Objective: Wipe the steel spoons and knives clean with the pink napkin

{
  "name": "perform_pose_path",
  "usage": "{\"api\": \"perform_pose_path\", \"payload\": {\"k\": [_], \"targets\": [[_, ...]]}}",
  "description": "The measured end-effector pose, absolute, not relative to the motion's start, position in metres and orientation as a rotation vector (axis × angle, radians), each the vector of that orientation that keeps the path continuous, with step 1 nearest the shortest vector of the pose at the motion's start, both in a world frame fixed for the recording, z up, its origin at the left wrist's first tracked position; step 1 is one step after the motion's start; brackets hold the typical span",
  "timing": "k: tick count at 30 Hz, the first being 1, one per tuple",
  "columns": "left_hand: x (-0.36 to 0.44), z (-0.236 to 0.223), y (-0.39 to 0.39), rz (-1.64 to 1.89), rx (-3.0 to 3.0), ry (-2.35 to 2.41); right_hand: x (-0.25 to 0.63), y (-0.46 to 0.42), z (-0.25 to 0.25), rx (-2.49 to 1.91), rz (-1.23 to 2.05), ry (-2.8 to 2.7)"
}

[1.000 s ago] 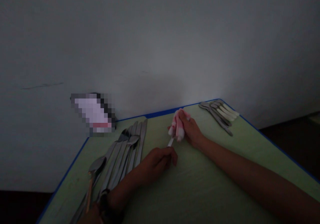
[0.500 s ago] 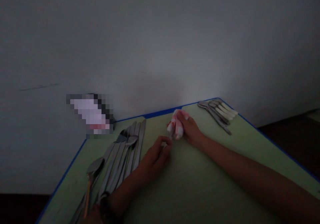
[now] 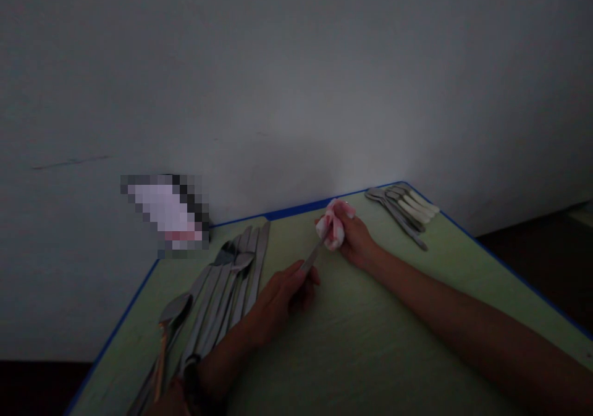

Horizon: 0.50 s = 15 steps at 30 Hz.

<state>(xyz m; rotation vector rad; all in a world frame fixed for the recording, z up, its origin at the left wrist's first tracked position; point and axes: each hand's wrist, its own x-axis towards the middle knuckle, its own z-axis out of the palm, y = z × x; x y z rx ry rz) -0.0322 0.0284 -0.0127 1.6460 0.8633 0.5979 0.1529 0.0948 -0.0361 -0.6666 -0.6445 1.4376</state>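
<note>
My left hand (image 3: 280,295) is closed around one end of a flat metal piece of cutlery (image 3: 315,253), which slants up and to the right. Its far end runs into a pink and white cloth (image 3: 334,235), so whether it is a spoon, a fork or a knife stays hidden. The bunched cloth is gripped by my right hand (image 3: 357,238), fingers wrapped about it. Both hands are over the middle of the green table (image 3: 370,342). Left of my left hand lie several knives (image 3: 259,255) and spoons (image 3: 176,308), partly covered by my forearm.
At the far right corner lie spoons (image 3: 393,209) and several white-handled utensils (image 3: 414,206). A phone-like object (image 3: 162,209), blurred out, leans against the wall (image 3: 296,82) at the back left. The tabletop has a blue edge.
My left hand has turned, and the cutlery piece it holds now shows clearly between it and the cloth. My right hand and the cloth have shifted slightly right.
</note>
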Motion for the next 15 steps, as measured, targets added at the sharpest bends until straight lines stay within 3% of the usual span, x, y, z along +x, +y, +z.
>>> {"api": "perform_pose_path", "payload": {"k": [9, 15], "targets": [[-0.025, -0.005, 0.030, 0.507, 1.877, 1.002, 0.150, 0.091, -0.033, -0.707, 1.460, -0.672], [-0.024, -0.007, 0.033, 0.565, 1.882, 1.077, 0.150, 0.081, -0.031, -0.756, 1.538, -1.033]]}}
